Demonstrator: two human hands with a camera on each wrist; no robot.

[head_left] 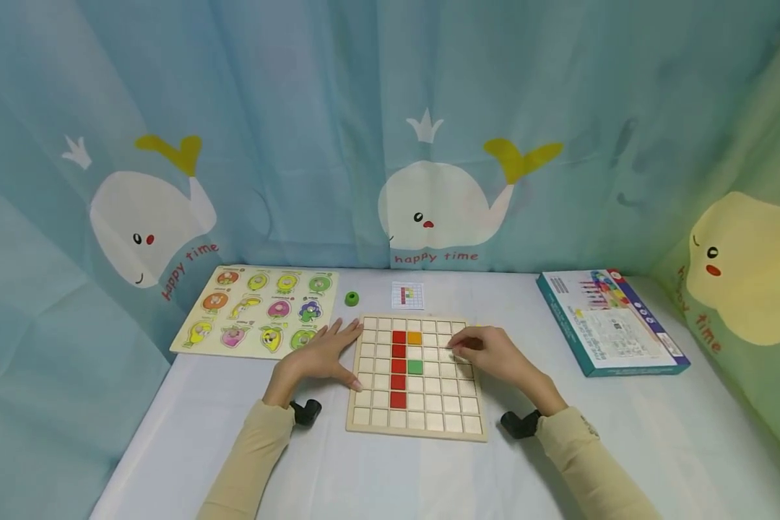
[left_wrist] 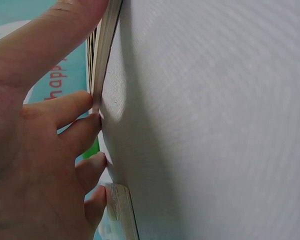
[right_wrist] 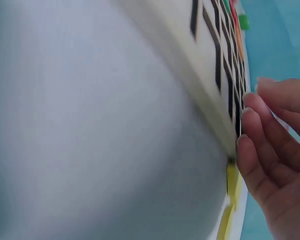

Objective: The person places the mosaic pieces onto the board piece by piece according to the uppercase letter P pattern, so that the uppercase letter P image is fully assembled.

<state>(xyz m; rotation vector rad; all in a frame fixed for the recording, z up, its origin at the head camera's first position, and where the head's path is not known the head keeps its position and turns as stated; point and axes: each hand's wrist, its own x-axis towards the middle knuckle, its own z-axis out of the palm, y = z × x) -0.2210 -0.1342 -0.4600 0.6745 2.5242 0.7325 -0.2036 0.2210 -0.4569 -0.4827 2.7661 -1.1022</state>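
Note:
A square wooden grid board point(head_left: 416, 435) lies on the table, filled with mostly pale tiles. A column of red tiles point(head_left: 399, 366) stands left of its middle, with an orange tile point(head_left: 414, 338) and a green tile point(head_left: 415, 367) beside it. My left hand point(head_left: 321, 355) is spread at the board's left edge, its thumb touching the rim and the other fingertips around the far left corner. Over the right part of the grid my right hand point(head_left: 492, 352) holds its bent fingertips right at the pale tiles; whether they pinch one I cannot tell.
A fruit puzzle board point(head_left: 230, 341) lies at the left, close to my left hand. Behind the grid board are a small green piece point(head_left: 352, 298) and a pattern card point(head_left: 407, 295). Yellow pieces point(right_wrist: 232, 182) show past the board's right edge. A game box point(head_left: 614, 325) lies at right.

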